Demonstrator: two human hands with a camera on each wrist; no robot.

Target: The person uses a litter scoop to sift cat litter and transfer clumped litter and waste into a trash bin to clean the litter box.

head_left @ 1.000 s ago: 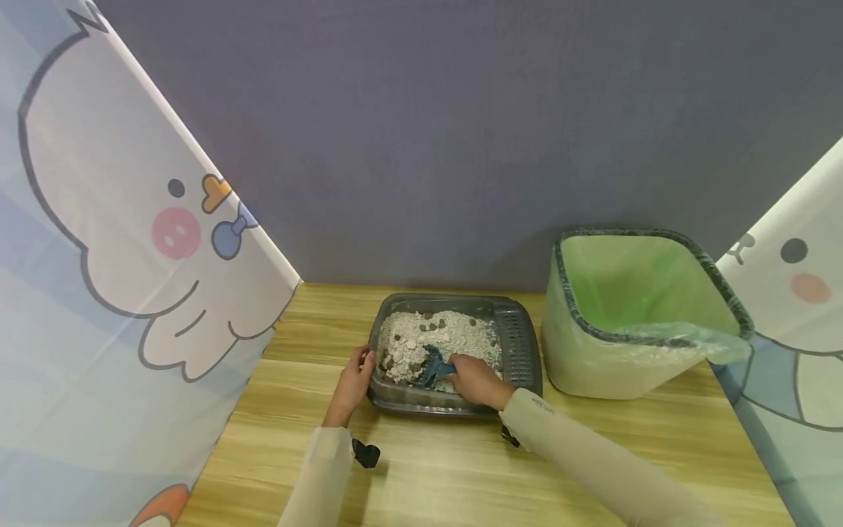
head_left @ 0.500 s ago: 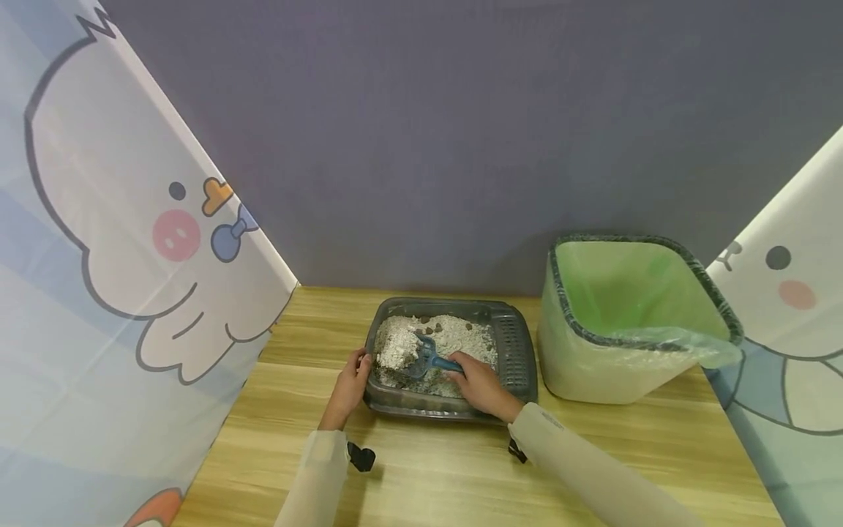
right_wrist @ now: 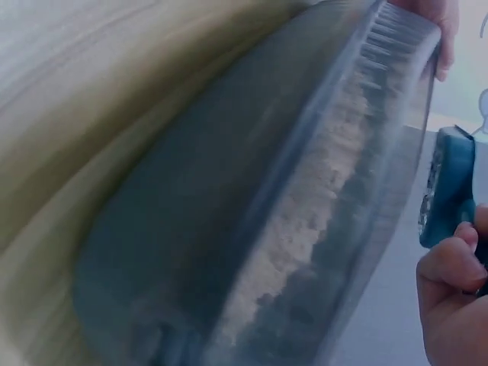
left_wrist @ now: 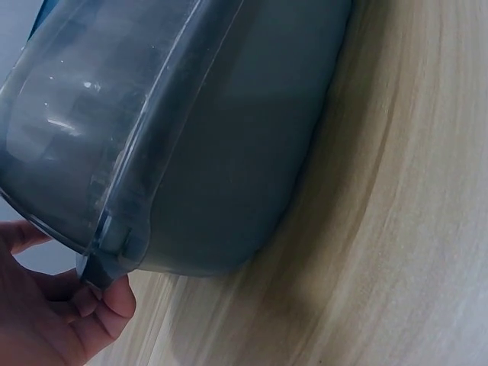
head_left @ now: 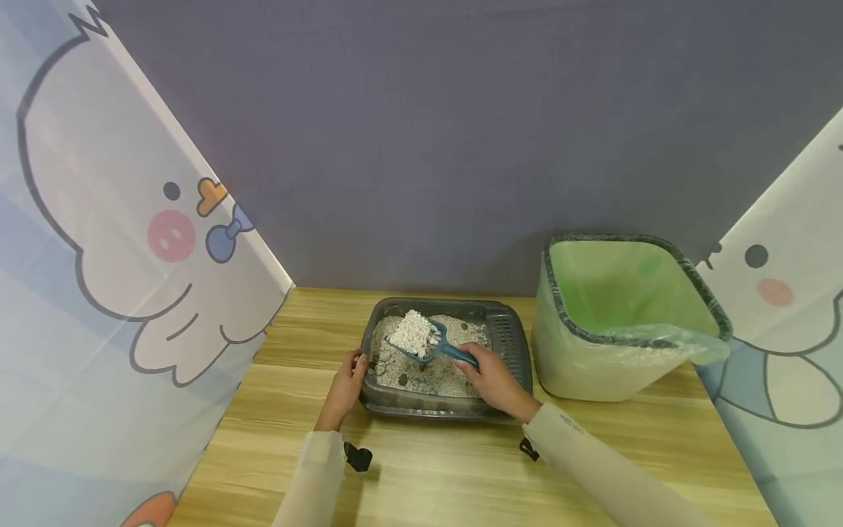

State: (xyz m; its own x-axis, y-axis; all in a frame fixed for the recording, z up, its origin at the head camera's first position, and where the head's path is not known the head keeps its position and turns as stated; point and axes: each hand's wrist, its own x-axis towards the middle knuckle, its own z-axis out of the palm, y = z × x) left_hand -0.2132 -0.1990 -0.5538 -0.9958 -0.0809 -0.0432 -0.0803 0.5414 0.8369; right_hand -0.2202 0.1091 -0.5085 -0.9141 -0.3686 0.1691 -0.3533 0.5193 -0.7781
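Observation:
A blue litter scoop (head_left: 451, 350) hangs over the dark grey litter box (head_left: 435, 407), heaped with pale litter (head_left: 412, 333). My right hand (head_left: 490, 377) grips the scoop's handle, fingers curled round it. In the right wrist view the scoop (right_wrist: 451, 187) shows raised above the box's edge. My left hand (head_left: 344, 386) holds the box at its left side. The left wrist view shows that hand (left_wrist: 65, 309) with fingers curled under a corner of the rim and its clip. A few brown clumps (head_left: 403, 380) lie in the litter below the scoop.
To the right of the box stands a pale bin (head_left: 586, 377) with a green-tinted liner folded over its dark rim. Box and bin stand on a wood-grain tabletop (head_left: 448, 476). A grey panel (head_left: 421, 146) rises behind, with cartoon-printed sheets at both sides.
The scoop, earlier down in the litter, has come up with a heap of litter on it. The right hand has shifted slightly right. The left hand keeps its hold on the box.

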